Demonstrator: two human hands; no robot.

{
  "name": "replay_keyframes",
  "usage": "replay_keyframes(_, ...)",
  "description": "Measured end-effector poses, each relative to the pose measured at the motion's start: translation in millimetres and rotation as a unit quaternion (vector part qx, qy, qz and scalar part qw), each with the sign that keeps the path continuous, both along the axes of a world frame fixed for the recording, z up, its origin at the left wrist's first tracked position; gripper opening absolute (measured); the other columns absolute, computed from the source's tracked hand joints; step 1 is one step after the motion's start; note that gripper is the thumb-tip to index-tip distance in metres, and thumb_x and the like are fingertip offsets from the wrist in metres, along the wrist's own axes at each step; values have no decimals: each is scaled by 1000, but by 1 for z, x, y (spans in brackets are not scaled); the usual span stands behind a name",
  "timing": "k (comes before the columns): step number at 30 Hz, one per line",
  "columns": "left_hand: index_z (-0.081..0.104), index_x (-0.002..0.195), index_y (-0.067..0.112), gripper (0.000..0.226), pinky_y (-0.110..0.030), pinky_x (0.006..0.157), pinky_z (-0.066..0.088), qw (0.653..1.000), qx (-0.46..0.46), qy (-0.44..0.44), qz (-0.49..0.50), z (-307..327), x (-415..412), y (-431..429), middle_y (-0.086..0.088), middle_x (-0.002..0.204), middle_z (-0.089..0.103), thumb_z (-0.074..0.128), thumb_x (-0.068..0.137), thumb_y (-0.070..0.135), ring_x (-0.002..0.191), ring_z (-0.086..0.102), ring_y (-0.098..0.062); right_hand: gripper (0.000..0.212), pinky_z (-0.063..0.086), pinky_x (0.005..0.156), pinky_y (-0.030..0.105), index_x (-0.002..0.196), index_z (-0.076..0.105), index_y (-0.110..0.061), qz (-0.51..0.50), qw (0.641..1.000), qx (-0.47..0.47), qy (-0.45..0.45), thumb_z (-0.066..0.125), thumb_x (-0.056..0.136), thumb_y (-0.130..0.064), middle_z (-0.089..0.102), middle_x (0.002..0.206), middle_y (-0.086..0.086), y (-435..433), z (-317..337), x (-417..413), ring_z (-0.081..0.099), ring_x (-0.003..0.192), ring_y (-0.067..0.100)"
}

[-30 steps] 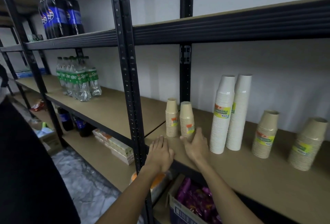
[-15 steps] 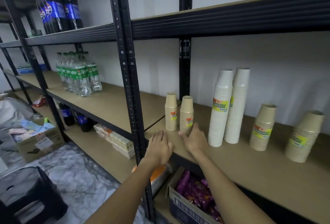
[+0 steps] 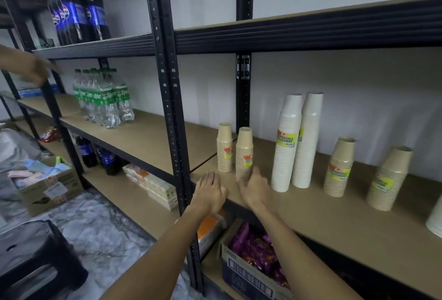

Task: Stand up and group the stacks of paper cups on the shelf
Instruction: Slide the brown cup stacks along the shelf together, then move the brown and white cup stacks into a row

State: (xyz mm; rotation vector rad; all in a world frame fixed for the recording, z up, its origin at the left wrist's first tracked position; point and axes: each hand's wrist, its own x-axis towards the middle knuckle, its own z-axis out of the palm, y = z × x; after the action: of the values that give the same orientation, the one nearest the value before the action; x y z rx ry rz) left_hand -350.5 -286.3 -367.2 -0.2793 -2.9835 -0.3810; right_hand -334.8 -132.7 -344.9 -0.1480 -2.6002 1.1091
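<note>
Now your open, empty left hand (image 3: 210,189) and right hand (image 3: 256,192) could carelessly nudge over the nearest brown cup stack (image 3: 244,153).

"Sprite" on bottles (image 3: 105,106) — "TABLEWARE", white cups (image 3: 284,168)

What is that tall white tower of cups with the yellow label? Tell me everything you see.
The tall white cup stack is many paper-looking cups nested mouth down, narrowing upward. A yellow-green label wraps its middle; the print is partly readable. It stands on the wooden shelf board, leaning slightly right, seemingly against a second white stack behind it. The right hand is near its base but apart.
</note>
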Motion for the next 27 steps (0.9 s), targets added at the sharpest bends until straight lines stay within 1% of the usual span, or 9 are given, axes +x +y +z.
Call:
replay_keyframes(6,15,154,3,60,-40,121,3,1000,-7,1,3,2,1,2,-16,162,12,19,103,34,150,9,-25,46,51,81,34,131,47,-15,6,1000,9,18,61,92,-34,66,115,9,2,-3,11,64,105,29)
replay_keyframes(12,23,152,3,55,-40,121,7,999,2,28,20,2,13,9,-15,160,21,20,104,30,149,15,-25,40,52,85,35,128,52,-16,37,999,11,27,59,91,-30,66,113,9,9,-5,29,63,104,27)
replay_keyframes(15,29,148,2,52,-38,120,9,999,11,48,22,1,25,17,-16,157,27,24,104,28,147,19,-26,44,50,88,35,133,51,-17,55,997,36,27,57,92,-30,64,117,8,15,-5,39,60,107,27)
replay_keyframes(18,39,142,0,47,-36,118,13,998,32,61,7,1,38,22,-18,151,37,29,104,26,143,27,-28,45,47,92,33,137,50,-18,77,996,34,15,55,92,-26,61,124,8,20,-4,50,57,114,26)
replay_keyframes(19,45,136,0,44,-37,117,17,997,40,67,-6,1,41,23,-19,146,44,31,103,25,140,33,-30,45,47,94,33,136,51,-18,83,996,29,11,55,92,-26,61,126,7,23,-4,54,57,116,25)
replay_keyframes(21,57,116,2,33,-39,111,29,995,53,77,-32,3,46,25,-19,128,56,36,101,23,126,46,-32,43,47,97,33,134,53,-19,90,996,22,1,55,92,-29,61,129,4,29,-3,60,57,117,21)
replay_keyframes(23,59,99,7,25,-39,99,38,993,68,84,-54,8,55,29,-12,109,60,39,99,22,108,53,-30,41,48,98,33,132,55,-20,88,996,8,-8,56,93,-32,61,129,1,36,-1,66,58,117,18)
replay_keyframes(25,59,94,9,24,-40,87,42,991,80,82,-74,13,64,35,-8,100,60,40,98,23,96,56,-30,38,48,96,31,129,57,-19,85,996,-11,-11,56,93,-32,63,126,-1,44,0,73,60,113,15)
replay_keyframes(27,59,97,10,26,-41,80,46,990,91,66,-83,18,71,42,-8,99,62,39,98,26,90,59,-30,33,49,95,30,124,60,-20,82,996,-26,-7,57,93,-31,65,120,-3,52,2,81,62,109,14)
